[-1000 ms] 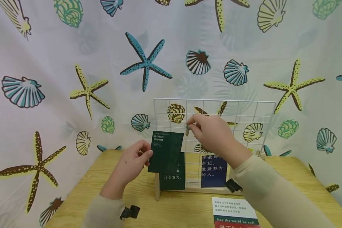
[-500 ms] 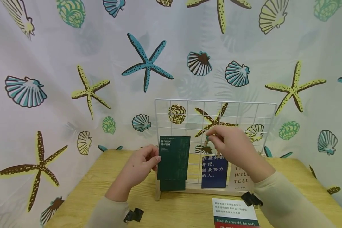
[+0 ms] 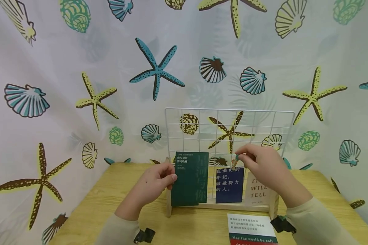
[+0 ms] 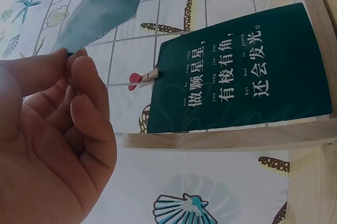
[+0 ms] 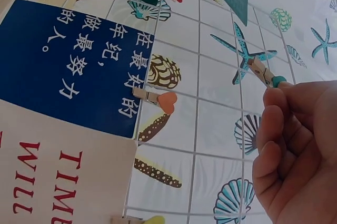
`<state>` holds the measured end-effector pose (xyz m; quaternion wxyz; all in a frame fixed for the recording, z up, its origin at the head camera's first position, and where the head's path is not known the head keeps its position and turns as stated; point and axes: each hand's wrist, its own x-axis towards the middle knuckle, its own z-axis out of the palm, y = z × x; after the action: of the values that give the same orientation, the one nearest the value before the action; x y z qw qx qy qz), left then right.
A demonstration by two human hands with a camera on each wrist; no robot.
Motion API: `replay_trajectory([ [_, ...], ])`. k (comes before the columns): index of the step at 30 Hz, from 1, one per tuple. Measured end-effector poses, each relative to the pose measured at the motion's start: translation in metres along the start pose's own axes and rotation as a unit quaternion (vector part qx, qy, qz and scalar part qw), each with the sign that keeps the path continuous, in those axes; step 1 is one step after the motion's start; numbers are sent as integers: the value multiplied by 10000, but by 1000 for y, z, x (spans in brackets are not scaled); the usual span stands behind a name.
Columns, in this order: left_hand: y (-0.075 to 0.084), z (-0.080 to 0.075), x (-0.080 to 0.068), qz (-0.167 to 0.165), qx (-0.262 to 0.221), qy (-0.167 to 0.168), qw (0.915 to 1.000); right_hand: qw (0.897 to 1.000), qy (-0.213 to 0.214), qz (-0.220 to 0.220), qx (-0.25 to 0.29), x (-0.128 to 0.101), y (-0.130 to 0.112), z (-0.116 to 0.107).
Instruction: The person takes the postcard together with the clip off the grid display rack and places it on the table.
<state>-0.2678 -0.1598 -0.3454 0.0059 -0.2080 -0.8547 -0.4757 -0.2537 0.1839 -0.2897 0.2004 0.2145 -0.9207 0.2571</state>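
L hand (image 3: 153,185) pinches the dark green card (image 3: 190,178) by its left edge, thumb & fingers pressed on it, card upright in front of the wire grid (image 3: 263,126), low left, covering another green card (image 4: 242,71) clipped there w/ a red-heart peg (image 4: 143,78). R hand (image 3: 262,166) pinches a small wooden clip (image 5: 266,74) w/ teal end, at grid mid-height, just above the blue card (image 3: 230,185). White "TIME WILL TELL" card (image 3: 259,192) sits right of blue one. Upper grid rows bare. A printed card (image 3: 251,228) lies at the desk (image 3: 92,204) front edge. Shell-print curtain (image 3: 79,85) behind.
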Motion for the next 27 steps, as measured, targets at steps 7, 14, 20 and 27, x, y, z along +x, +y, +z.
replay_trajectory([
  [7, -4, 5, 1, 125, 3, -293, 9995, 9998, -35, 110, 142, -10, 11, -1],
  [14, -4, 11, 2, 37, -198, -408, 9990, 9992, -82, 339, 196, -17, 23, -1],
  [20, -9, 19, 4, 181, -222, -553, 9981, 9982, -13, 550, 231, -33, 37, 1],
  [27, -12, 25, 5, 85, -219, -678, 9974, 9970, -11, 706, 306, -46, 48, 0],
])
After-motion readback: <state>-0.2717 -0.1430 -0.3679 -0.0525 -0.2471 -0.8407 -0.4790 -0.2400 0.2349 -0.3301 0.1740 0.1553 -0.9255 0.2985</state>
